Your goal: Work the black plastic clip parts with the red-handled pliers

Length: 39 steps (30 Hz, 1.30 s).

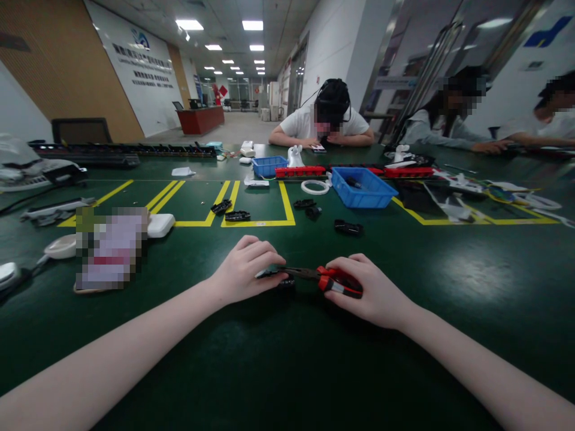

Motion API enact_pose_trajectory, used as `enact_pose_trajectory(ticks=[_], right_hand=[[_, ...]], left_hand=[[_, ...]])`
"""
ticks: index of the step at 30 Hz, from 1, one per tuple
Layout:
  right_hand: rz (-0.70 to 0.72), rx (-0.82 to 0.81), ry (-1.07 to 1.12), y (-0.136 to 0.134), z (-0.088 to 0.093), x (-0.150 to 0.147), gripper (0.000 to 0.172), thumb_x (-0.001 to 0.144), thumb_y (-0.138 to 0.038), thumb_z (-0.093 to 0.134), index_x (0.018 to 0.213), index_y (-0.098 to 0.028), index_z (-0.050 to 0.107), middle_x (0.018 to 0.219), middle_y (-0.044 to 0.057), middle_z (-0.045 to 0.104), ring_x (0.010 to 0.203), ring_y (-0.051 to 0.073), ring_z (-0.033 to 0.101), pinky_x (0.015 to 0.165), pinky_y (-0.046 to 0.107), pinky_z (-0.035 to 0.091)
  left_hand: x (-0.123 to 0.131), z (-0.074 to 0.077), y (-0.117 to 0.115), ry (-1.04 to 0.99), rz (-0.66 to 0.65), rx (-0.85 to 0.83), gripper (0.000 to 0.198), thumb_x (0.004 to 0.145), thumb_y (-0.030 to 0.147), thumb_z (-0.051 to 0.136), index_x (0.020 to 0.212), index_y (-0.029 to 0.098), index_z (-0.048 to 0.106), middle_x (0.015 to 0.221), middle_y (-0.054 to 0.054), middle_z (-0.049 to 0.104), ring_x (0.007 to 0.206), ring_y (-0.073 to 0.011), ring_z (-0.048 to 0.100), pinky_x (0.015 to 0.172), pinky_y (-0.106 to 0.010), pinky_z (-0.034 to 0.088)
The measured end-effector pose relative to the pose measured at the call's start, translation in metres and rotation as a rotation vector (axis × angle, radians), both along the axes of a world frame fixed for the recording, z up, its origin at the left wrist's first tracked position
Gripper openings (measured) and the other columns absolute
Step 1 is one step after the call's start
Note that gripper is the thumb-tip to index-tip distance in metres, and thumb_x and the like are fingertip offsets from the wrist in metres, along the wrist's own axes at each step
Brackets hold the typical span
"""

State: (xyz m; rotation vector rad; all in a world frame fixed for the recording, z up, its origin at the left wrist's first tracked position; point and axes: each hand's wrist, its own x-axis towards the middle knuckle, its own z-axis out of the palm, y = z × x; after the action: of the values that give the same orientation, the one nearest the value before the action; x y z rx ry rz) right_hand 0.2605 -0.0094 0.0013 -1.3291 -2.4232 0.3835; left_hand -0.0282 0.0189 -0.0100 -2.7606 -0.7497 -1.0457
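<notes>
My right hand (368, 290) is closed around the red and black handles of a pair of long-nose pliers (330, 280). The dark jaws point left, toward the fingertips of my left hand (249, 269). Those fingers pinch a small black part (286, 281), which shows only partly below the jaws. The jaws reach up to this part; whether they grip it cannot be made out. Beyond my hands lie similar black parts: one (348, 227) at the right, one (238, 215) on the yellow tape, and another (221, 207) just left of it.
A blue bin (363, 194) with dark pieces stands at centre right, a smaller blue bin (269, 166) behind it. A white ring (315, 187) lies nearby. At left are a phone (114, 251) and a white case (160, 225). People sit across the green table.
</notes>
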Motion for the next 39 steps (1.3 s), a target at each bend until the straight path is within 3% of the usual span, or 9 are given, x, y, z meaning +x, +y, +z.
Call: enact_pose_trajectory(ticks=[7,14,23,28,34,39], right_hand=[[-0.002,-0.042,0.034,0.001,0.003,-0.001,0.035,0.080,-0.048,0.064,0.104,-0.023,0.064,0.098,0.007,0.068,0.093,0.026,0.060,0.078,0.042,0.048],[0.013,-0.013,0.048,0.001,0.003,-0.001,0.032,0.080,-0.047,0.064,0.102,-0.023,0.063,0.101,0.007,0.066,0.093,0.026,0.060,0.079,0.042,0.048],[0.015,-0.016,0.141,0.000,-0.001,0.000,0.029,0.081,-0.045,0.065,0.100,-0.023,0.064,0.101,0.005,0.063,0.087,0.021,0.061,0.075,0.037,0.049],[0.040,0.038,0.034,0.002,-0.001,0.004,0.033,0.081,-0.047,0.064,0.103,-0.023,0.063,0.102,0.006,0.064,0.086,0.021,0.062,0.074,0.037,0.051],[0.049,0.113,-0.025,0.002,-0.002,0.006,0.033,0.080,-0.045,0.065,0.104,-0.023,0.062,0.103,0.007,0.065,0.087,0.022,0.061,0.073,0.038,0.052],[0.071,0.149,-0.040,0.000,-0.002,0.004,0.033,0.080,-0.044,0.065,0.105,-0.022,0.061,0.103,0.007,0.065,0.087,0.023,0.061,0.073,0.039,0.050]], left_hand=[[0.000,-0.002,0.003,-0.039,-0.046,0.118,0.014,0.093,0.027,0.062,0.102,0.016,0.061,0.093,-0.003,0.070,0.082,-0.0138,0.064,0.079,-0.031,0.046],[-0.006,-0.002,0.007,0.069,-0.122,0.204,0.021,0.095,0.024,0.059,0.113,0.015,0.059,0.094,-0.004,0.071,0.083,-0.0143,0.066,0.085,-0.033,0.049],[-0.007,-0.001,0.007,0.165,-0.176,0.183,0.023,0.098,0.023,0.053,0.118,0.013,0.057,0.094,-0.006,0.069,0.084,-0.0148,0.065,0.086,-0.034,0.050],[-0.009,0.000,0.006,0.201,-0.141,0.027,0.029,0.098,0.029,0.052,0.122,0.015,0.058,0.104,-0.008,0.068,0.091,-0.0176,0.063,0.086,-0.035,0.048],[-0.011,0.007,0.005,0.301,-0.046,-0.312,0.068,0.086,0.054,0.063,0.140,0.016,0.046,0.126,-0.013,0.057,0.107,-0.0259,0.057,0.090,-0.039,0.046],[-0.010,0.005,0.005,0.306,-0.075,-0.432,0.048,0.088,0.044,0.064,0.128,0.019,0.058,0.115,-0.009,0.061,0.099,-0.0230,0.059,0.084,-0.037,0.048]])
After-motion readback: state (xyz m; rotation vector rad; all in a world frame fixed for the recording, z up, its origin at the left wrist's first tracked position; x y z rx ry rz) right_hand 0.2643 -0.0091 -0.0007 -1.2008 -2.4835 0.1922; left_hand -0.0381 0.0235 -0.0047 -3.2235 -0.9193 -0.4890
